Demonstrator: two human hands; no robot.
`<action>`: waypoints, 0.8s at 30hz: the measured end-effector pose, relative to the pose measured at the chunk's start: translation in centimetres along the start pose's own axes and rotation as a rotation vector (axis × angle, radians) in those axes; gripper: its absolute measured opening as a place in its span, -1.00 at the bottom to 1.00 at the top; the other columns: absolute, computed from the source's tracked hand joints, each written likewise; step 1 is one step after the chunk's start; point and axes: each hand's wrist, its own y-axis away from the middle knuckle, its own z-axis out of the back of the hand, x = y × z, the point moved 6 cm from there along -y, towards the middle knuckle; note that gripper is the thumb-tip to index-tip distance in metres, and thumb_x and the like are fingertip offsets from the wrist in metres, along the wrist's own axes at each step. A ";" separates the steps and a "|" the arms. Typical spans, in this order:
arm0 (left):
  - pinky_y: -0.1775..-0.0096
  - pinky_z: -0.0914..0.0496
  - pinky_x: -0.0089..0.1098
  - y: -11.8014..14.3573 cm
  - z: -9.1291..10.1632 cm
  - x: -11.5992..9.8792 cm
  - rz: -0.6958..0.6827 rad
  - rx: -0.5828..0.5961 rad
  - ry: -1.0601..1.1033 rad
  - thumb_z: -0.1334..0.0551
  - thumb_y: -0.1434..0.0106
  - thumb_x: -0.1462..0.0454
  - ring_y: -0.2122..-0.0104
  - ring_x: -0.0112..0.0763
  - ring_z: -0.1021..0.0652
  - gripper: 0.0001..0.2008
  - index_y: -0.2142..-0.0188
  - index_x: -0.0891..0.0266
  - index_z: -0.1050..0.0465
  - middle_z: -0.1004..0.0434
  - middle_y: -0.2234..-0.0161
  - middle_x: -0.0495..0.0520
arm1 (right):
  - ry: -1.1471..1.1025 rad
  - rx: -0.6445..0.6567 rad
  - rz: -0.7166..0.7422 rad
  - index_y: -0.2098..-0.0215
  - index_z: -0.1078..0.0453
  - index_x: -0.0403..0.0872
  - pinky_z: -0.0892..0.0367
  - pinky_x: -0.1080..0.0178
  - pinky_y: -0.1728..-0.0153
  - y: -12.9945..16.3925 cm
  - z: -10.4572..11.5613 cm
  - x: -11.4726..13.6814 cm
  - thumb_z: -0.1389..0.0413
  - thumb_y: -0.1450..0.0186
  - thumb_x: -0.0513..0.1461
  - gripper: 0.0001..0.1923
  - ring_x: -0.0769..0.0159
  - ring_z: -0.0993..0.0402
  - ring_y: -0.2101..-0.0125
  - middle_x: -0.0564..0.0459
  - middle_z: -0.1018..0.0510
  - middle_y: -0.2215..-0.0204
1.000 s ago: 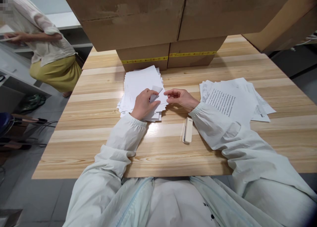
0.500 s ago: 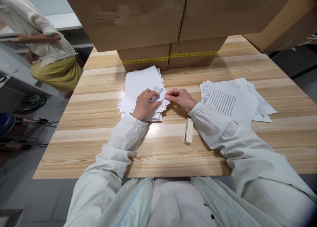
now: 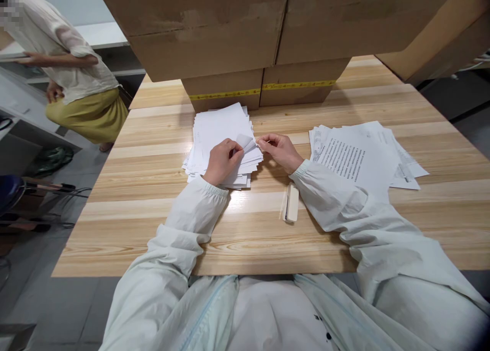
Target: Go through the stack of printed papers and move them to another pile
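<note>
Flat on the pale striped wooden table (image 3: 153, 187), just in front of the big brown cardboard boxes (image 3: 229, 34): a thick pile of blank white paper (image 3: 220, 129), a bit fanned out at the edges.

Left hand (image 3: 222, 162) resting on the near part of that pile, fingers bent, tips at the curled-up corner (image 3: 245, 140) of the top sheet. Hard to tell whether pinching that corner or only pushing it up.

Right hand (image 3: 278, 150) nearly closed, thumb and first finger squeezed together right at the edge of the same top sheet, other fingers loosely curled.

Probably peeling one sheet away from the rest. To do it well:

- Press down softly with the left palm, so the pile does not slide.
- Rub the corner between thumb and finger until only one thin sheet comes loose.
- Check for a second sheet stuck under it.
- Pull slowly and low with the right fingers. No yanking, or a rip or a crease may come.

Near the right wrist, on the table: a small cream stapler (image 3: 292, 202), touched by nobody. Farther right, well apart from the blank pile: a loose heap of white sheets with black print (image 3: 356, 154). Far left, off the table: another person in a light shirt and yellow skirt (image 3: 72, 80), busy at a shelf.
</note>
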 end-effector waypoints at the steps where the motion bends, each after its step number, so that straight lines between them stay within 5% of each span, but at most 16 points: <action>1: 0.27 -0.32 -0.33 0.0 0.1 0.1 0.022 -0.005 0.040 -0.21 -0.20 0.31 0.40 -0.40 -0.43 -0.90 0.43 0.21 -0.47 -0.48 0.41 -0.01 | 0.007 -0.041 0.026 0.38 -0.51 -0.07 -0.24 0.32 0.45 0.1 0.3 0.3 -0.33 -0.10 -0.04 -0.72 0.40 -0.31 0.47 0.10 -0.54 0.46; 5: 0.35 -0.29 -0.38 -0.1 0.4 0.9 0.132 0.008 0.182 -0.21 -0.14 0.30 0.45 -0.43 -0.41 -0.92 0.48 0.21 -0.40 -0.44 0.50 -0.05 | -0.009 -0.012 0.069 0.38 -0.52 -0.08 -0.34 0.33 0.44 0.4 0.2 1.5 -0.36 -0.11 -0.11 -0.77 0.43 -0.35 0.48 0.08 -0.58 0.45; 10: 0.39 -0.30 -0.40 -0.3 0.7 1.2 0.182 0.020 0.255 -0.22 -0.06 0.32 0.49 -0.46 -0.40 -0.95 0.52 0.22 -0.42 -0.43 0.54 -0.07 | -0.107 0.155 -0.108 0.34 -0.56 -0.12 -0.49 0.30 0.38 0.4 -1.3 1.3 -0.40 -0.14 -0.22 -0.82 0.44 -0.46 0.50 0.04 -0.63 0.46; 18: 0.39 -0.35 -0.39 -0.3 0.6 1.6 0.183 0.024 0.253 -0.23 -0.08 0.27 0.51 -0.45 -0.41 -0.92 0.47 0.23 -0.48 -0.49 0.54 -0.04 | -0.200 0.154 -0.257 0.30 -0.58 -0.15 -0.55 0.28 0.27 0.4 -1.7 0.7 -0.30 -0.27 -0.34 -0.99 0.40 -0.54 0.42 -0.02 -0.64 0.42; 21: 0.33 -0.39 -0.36 0.0 1.1 -0.1 0.058 -0.050 0.053 -0.20 -0.13 0.32 0.45 -0.40 -0.46 -0.92 0.46 0.21 -0.46 -0.53 0.48 0.00 | -0.232 0.160 -0.295 0.33 -0.55 -0.14 -0.56 0.25 0.26 0.2 -1.6 0.8 -0.32 -0.29 -0.12 -0.78 0.33 -0.56 0.40 -0.08 -0.64 0.41; 24: 0.25 -0.39 -0.32 1.4 0.8 -4.1 -0.226 -0.066 -0.262 -0.16 -0.21 0.38 0.34 -0.32 -0.51 -0.88 0.42 0.20 -0.43 -0.56 0.37 0.10 | -0.148 0.204 -0.215 0.35 -0.52 -0.10 -0.56 0.18 0.31 -0.2 -1.6 1.8 -0.20 -0.26 0.22 -0.46 0.21 -0.59 0.37 -0.12 -0.62 0.44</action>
